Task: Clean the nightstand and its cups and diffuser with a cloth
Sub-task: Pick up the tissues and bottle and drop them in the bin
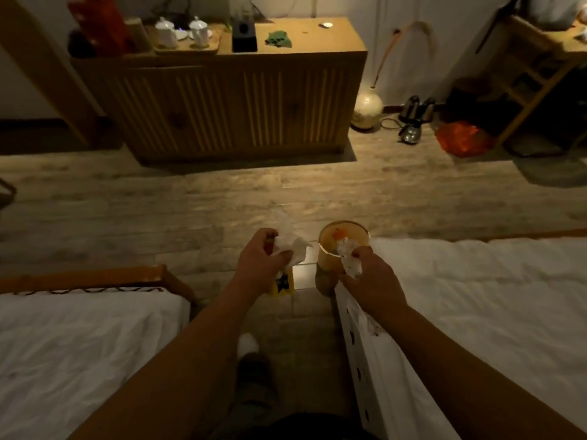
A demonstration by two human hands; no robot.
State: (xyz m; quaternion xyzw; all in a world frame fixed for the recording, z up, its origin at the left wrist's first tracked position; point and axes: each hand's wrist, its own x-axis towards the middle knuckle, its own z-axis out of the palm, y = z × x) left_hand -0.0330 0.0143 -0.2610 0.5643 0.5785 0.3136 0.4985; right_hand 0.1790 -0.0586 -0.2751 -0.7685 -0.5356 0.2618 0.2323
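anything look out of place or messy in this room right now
A few things. Kettles and an orange plastic bag sit on the floor by the wall rather than on furniture. A crumpled green cloth lies on the wooden cabinet. Each hand, left and right, pinches crumpled white tissue near a small bin.

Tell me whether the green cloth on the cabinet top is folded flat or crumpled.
Crumpled. The green cloth lies in an uneven bunch with ragged edges on the wooden cabinet, right of the black diffuser.
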